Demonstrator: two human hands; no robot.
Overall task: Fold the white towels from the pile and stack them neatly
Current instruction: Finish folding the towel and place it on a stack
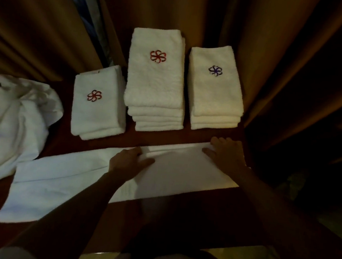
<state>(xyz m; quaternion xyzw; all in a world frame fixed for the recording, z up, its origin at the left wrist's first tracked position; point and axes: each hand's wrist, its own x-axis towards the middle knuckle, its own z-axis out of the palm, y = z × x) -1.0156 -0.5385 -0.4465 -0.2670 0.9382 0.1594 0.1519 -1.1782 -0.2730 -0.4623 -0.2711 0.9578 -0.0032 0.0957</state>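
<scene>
We note both hands flat, fingers straight: left hand (129, 161) and right hand (227, 152) press towel (62, 184); long white strip trails leftward.

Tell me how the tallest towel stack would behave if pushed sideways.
The middle stack would probably shear rather than slide as one: its layers already sit slightly offset at the front. It is soft cloth, so it likely squashes under a hand. It looks unlikely to topple, being wider than it is tall, but the top towels might slip off.
</scene>
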